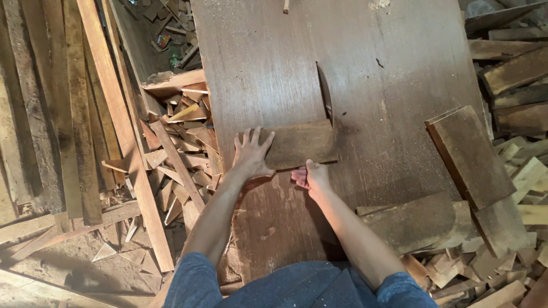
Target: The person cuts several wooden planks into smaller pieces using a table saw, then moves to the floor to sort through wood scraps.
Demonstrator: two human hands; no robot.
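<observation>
A short brown wooden board with a rounded right end (299,144) lies flat on the wide reddish-brown plywood tabletop (388,68), near the middle of it. The right end of the board is just below the thin dark saw blade (324,94) that stands up out of a slot in the tabletop; whether board and blade touch, I cannot tell.

The left hand (251,154) lies flat on the left end of the board, and its fingers (256,136) are spread wide over the wood. The right hand (311,177) is at the near edge of the board. Its thumb presses up against this edge and the other fingers are curled under the palm, so it pushes on the wood and does not pinch it.

On the right part of the tabletop lies a longer dark rectangular plank (468,154), well apart from the hands. A pale long wooden slat (123,125) leans at the left side, and a heap of small pointed wood offcuts (182,131) is between it and the tabletop edge. More light-coloured scraps (528,171) are piled at the far right
</observation>
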